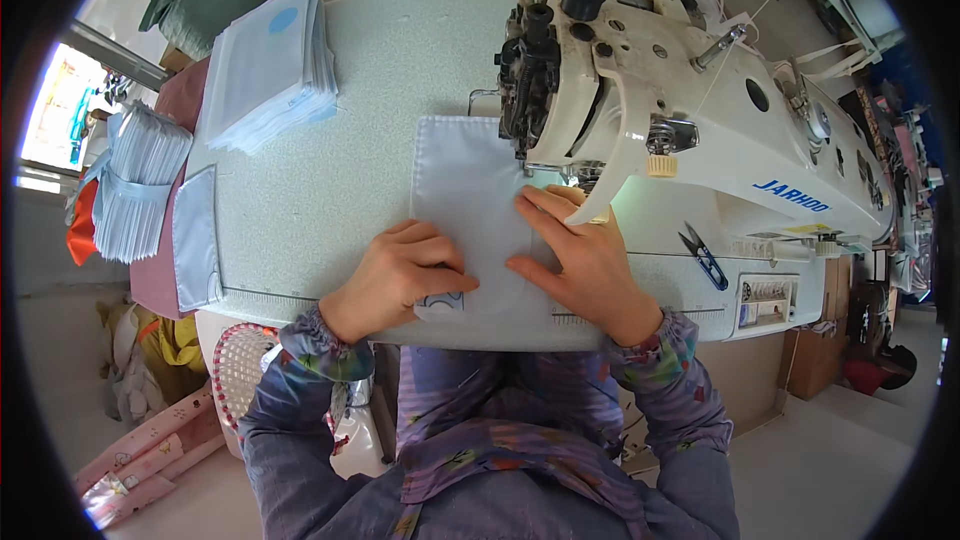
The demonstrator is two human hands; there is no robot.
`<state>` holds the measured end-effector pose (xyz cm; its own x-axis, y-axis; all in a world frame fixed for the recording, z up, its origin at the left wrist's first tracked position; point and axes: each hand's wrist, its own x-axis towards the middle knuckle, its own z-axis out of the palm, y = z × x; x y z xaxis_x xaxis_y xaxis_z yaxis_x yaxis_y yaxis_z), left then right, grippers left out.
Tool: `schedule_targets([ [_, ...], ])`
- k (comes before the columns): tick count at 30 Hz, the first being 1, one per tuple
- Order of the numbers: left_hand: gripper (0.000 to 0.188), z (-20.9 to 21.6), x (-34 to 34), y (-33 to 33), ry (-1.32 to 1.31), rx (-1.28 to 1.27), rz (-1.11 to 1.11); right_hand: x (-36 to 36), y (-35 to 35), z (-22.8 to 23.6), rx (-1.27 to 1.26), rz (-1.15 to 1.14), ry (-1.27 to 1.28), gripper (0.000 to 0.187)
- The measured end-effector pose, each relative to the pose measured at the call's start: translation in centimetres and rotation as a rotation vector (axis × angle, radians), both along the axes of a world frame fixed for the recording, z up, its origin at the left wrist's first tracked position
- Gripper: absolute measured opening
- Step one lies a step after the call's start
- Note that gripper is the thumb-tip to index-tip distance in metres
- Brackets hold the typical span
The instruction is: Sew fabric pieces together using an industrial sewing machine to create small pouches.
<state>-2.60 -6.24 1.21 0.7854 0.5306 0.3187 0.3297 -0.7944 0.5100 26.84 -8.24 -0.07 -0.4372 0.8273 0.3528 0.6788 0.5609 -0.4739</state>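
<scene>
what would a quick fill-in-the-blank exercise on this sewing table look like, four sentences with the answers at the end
1. The pale cloth on the table is touched by ____ hands.
2. The thread snips lie to the ____ of the right hand.
3. The round spot on top of the stack of pale pieces is ____.
4. The hand farther from the sewing machine is the ____ one.

Missing words: two; right; blue; left

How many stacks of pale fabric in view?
2: one stack on the table, far left; one tied bundle just left of the table. Others could be hidden.
</scene>
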Motion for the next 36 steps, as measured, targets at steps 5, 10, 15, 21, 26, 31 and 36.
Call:
schedule_targets([
  [5,0.029,-0.4,0.1,2.3,-0.046,-0.01,0.013,-0.1,0.0,0.2,0.0,0.007,-0.002,0.067],
  [10,0.023,-0.7,0.7,4.5,-0.072,-0.047,0.022,0.1,0.1,0.4,-0.029,0.006,-0.024,0.07],
  [15,0.024,-1.1,0.9,6.7,-0.109,-0.043,0.04,-0.2,0.0,0.7,-0.014,-0.004,-0.053,0.069],
  [21,0.028,-1.1,1.1,8.1,-0.068,-0.001,0.072,-0.5,-0.1,0.2,-0.008,-0.005,-0.047,0.07],
  [26,0.041,-0.6,2.6,6.3,-0.019,0.148,0.134,-0.4,-0.1,0.3,0.003,-0.016,-0.038,0.061],
  [31,0.043,-0.4,4.7,3.2,0.079,0.295,0.302,-0.4,0.2,-0.3,0.024,-0.041,-0.02,0.049],
  [36,0.044,-0.5,6.1,1.7,0.052,0.299,0.376,0.1,0.5,-0.7,0.049,-0.042,0.068,0.049],
])
